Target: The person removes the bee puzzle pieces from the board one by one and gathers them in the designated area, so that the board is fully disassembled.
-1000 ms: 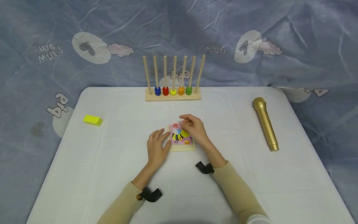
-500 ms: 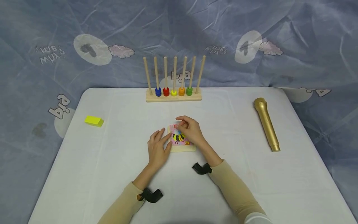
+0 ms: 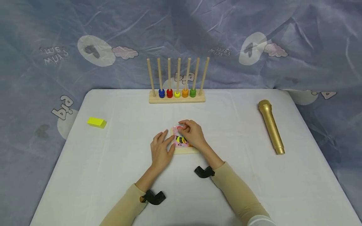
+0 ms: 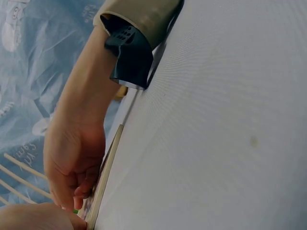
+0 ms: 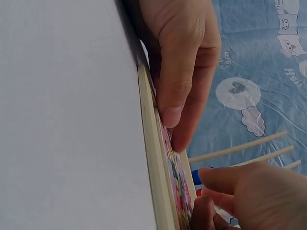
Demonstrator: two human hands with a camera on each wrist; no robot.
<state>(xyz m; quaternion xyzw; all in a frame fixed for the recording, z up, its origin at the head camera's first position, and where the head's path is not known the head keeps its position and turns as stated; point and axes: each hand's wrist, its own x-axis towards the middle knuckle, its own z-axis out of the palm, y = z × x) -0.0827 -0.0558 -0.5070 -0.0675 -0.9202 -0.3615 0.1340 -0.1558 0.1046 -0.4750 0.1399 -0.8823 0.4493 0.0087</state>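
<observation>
A small jigsaw puzzle [image 3: 181,140] with a bee on a pink ground lies in a pale wooden tray [image 3: 185,151] at mid-table. My left hand [image 3: 161,152] rests at the tray's left side, thumb and fingers spread. In the right wrist view its thumb [image 5: 171,115] presses along the tray's edge. Over the puzzle's upper right is my right hand [image 3: 194,135], thumb down on the picture and index finger lifted apart from it. The right wrist view shows the right hand's bent fingers [image 5: 225,179] close over the pieces. Part of the bee is hidden beneath this hand.
A wooden peg stand [image 3: 177,99] with coloured rings on several pegs stands at the back edge. A yellow block [image 3: 96,122] lies at the left and a gold microphone [image 3: 271,127] at the right. Behind the table hangs a printed grey-blue cloth [image 3: 181,28].
My right hand has slid slightly left and toward me across the puzzle, covering more of the bee. My left hand keeps its place at the tray's left side.
</observation>
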